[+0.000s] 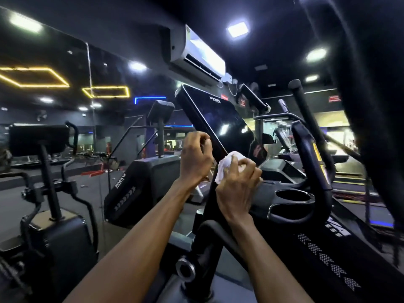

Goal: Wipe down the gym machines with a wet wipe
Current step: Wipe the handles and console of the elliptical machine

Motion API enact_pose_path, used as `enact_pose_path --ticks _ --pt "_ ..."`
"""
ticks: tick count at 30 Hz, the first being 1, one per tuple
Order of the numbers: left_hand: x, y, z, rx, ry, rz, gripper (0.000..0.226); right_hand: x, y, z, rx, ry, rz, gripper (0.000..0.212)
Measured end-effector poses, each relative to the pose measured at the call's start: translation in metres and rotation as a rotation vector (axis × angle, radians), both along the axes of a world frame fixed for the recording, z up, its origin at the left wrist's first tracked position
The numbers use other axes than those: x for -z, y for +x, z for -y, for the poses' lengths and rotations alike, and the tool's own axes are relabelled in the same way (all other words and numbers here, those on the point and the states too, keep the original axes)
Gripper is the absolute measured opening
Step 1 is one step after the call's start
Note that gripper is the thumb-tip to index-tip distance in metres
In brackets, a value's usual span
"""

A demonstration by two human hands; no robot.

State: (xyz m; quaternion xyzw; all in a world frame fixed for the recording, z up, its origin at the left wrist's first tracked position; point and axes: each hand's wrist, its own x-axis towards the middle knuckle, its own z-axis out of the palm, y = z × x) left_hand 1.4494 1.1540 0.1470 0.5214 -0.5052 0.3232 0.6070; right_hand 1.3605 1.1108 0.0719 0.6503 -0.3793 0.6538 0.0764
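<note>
The right hand (pixel 237 184) is clutching the wet wipe (pixel 227 166) at the console screen (pixel 220 121)'s near edge; the left hand (pixel 196 158) is gripping its left rim, possibly tilting it under pressure

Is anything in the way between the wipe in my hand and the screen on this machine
Nothing visible blocks it. The right hand grips the white wipe right at the lower edge of the tilted console screen. The left hand is beside the screen's left edge, off the glass, and the screen face above is bare.
</note>
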Motion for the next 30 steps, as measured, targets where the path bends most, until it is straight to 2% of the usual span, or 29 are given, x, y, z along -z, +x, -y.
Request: enact_pose_path --ticks 4,8,11,16,19,22,26,30 --pt "-0.012 0.015 0.016 0.045 -0.108 -0.101 0.005 -0.034 0.012 0.015 0.038 -0.14 -0.147 0.04" --pt "-0.023 0.032 0.027 0.1 -0.184 -0.165 0.007 -0.008 0.0 0.03 0.047 -0.171 -0.189 0.046" --pt "-0.028 0.043 0.029 0.161 -0.178 -0.133 0.007 -0.003 0.0 0.037 0.149 -0.178 -0.138 0.043" --pt "-0.036 0.049 0.032 0.233 -0.22 -0.088 0.01 -0.052 0.027 0.022 0.333 -0.14 -0.189 0.043" --pt "-0.036 0.049 0.032 0.302 -0.222 -0.075 0.01 -0.031 0.012 0.02 0.324 -0.118 -0.226 0.05" --pt "-0.037 0.055 0.032 0.321 -0.205 -0.058 0.011 -0.008 -0.001 0.016 0.404 -0.077 -0.227 0.047" --pt "-0.042 0.06 0.032 0.372 -0.162 -0.052 0.011 -0.05 0.03 0.008 0.506 -0.002 -0.304 0.042" --pt "-0.044 0.066 0.027 0.468 -0.122 -0.093 0.009 -0.105 0.061 -0.005 0.453 0.008 -0.373 0.044"
